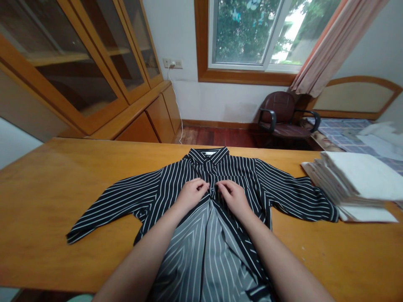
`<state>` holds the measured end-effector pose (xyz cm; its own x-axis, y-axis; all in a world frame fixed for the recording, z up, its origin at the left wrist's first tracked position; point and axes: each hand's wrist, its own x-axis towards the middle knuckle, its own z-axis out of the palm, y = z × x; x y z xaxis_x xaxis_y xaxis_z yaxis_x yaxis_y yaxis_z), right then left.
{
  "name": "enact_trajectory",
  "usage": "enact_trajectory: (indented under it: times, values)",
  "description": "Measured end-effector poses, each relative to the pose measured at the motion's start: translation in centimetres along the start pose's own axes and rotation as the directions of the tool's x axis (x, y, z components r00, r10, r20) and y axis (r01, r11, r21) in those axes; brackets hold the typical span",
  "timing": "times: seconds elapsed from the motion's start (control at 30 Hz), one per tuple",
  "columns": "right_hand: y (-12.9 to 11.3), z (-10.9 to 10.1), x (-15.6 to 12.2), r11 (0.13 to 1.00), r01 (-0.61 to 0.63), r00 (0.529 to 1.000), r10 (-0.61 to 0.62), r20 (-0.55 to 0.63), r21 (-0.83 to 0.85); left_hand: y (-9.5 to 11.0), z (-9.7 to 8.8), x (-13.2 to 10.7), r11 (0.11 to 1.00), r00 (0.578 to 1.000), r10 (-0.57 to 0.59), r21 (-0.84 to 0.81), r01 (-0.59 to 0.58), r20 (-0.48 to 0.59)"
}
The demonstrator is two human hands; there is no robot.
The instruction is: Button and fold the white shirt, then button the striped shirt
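Note:
A black shirt with white stripes point(176, 180) lies face up on the wooden table, collar at the far side and sleeves spread to both sides. Its front is closed near the chest and falls open below, showing the grey striped inside. My left hand point(192, 192) pinches the shirt's front edge just left of the button line. On the other side of the placket, my right hand point(232, 193) has its fingers closed on the opposite front edge. A small button sits between the two hands. The fingertips partly cover the fabric they hold.
The wooden table point(40, 201) extends to both sides. A stack of white paper or folded sheets point(362, 176) stands at the right, touching the right cuff. Beyond are a glass-door cabinet point(126, 46), an office chair point(280, 113) and a bed point(349, 130).

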<state>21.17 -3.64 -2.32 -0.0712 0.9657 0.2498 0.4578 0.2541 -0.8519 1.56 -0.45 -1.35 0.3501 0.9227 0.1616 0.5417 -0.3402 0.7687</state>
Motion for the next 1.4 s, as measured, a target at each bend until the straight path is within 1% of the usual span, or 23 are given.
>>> enact_trajectory:
  times: [0.07, 0.17, 0.23, 0.3, 0.37, 0.43, 0.57, 0.8, 0.97, 1.1, 1.2, 1.3, 1.4]
  values:
    - [0.1, -0.2, 0.0, 1.0, -0.003, 0.999, 0.002, -0.046, -0.022, -0.2, -0.2, 0.0, 0.998, 0.998, 0.008, 0.067, -0.004, -0.058]
    - [0.3, -0.8, 0.2, 0.991, 0.007, 0.992, -0.024, -0.125, -0.133, -0.6, -0.7, 0.1, 0.983, 0.984, 0.012, 0.183, 0.021, -0.179]
    - [0.7, -1.2, 0.3, 0.974, 0.027, 0.988, -0.06, -0.143, -0.224, -1.0, -1.0, 0.2, 0.968, 0.97, 0.033, 0.251, 0.029, -0.241]
    - [1.2, -1.4, 0.4, 0.952, 0.038, 0.988, -0.081, -0.131, -0.305, -1.6, -1.2, 0.3, 0.951, 0.966, 0.051, 0.308, 0.032, -0.255]
    - [1.6, -1.3, 0.4, 0.922, 0.038, 0.992, -0.082, -0.097, -0.385, -2.2, -1.1, 0.3, 0.933, 0.973, 0.047, 0.359, 0.037, -0.224]
    - [1.8, -1.2, 0.3, 0.886, 0.05, 0.996, -0.079, -0.044, -0.46, -2.7, -0.9, 0.2, 0.913, 0.985, 0.025, 0.405, 0.047, -0.171]
    - [2.0, -1.0, 0.0, 0.831, 0.091, 0.996, -0.08, 0.045, -0.549, -2.8, -0.3, -0.2, 0.871, 0.997, -0.012, 0.489, 0.049, -0.078]
    - [2.4, -1.2, -0.1, 0.759, 0.096, 0.993, -0.034, 0.109, -0.644, -2.2, 0.4, 0.1, 0.803, 0.999, -0.049, 0.593, 0.053, -0.023]
    - [2.8, -1.6, 1.0, 0.726, 0.088, 0.993, -0.009, 0.12, -0.682, -2.2, 0.6, 1.6, 0.782, 0.997, -0.073, 0.621, 0.054, 0.006]
    - [3.7, -2.3, 2.7, 0.703, 0.088, 0.992, 0.002, 0.126, -0.705, -2.2, 0.6, 3.6, 0.774, 0.991, -0.124, 0.631, 0.06, 0.058]
    - [4.2, -2.7, 4.0, 0.692, 0.095, 0.992, -0.004, 0.128, -0.716, -2.3, 0.6, 5.1, 0.776, 0.986, -0.149, 0.626, 0.072, 0.072]
    - [4.4, -2.9, 4.9, 0.693, 0.088, 0.992, 0.001, 0.123, -0.715, -2.6, 0.6, 6.1, 0.789, 0.987, -0.143, 0.61, 0.072, 0.069]
    - [4.7, -3.1, 5.2, 0.722, 0.085, 0.993, -0.002, 0.121, -0.686, -3.2, 0.3, 6.4, 0.83, 0.993, -0.091, 0.557, 0.032, 0.079]
